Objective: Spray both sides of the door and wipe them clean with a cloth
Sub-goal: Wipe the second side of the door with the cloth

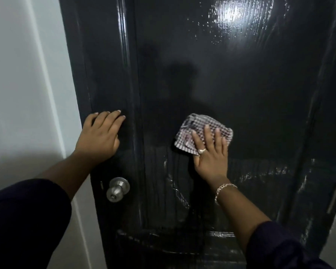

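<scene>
Two hands lie flat on the glossy black door (241, 90). Above the round metal knob (117, 189), the left hand (99, 135) presses the door's edge strip, fingers straight and close together, holding nothing, arm reaching up from a dark sleeve (25, 216). Right of the knob and a little higher, the right hand (210, 154) spreads its straight fingers over a folded checked cloth (200, 131), pressing it against the middle panel. Wet streaks shine below the cloth; droplets glint far above it.
</scene>
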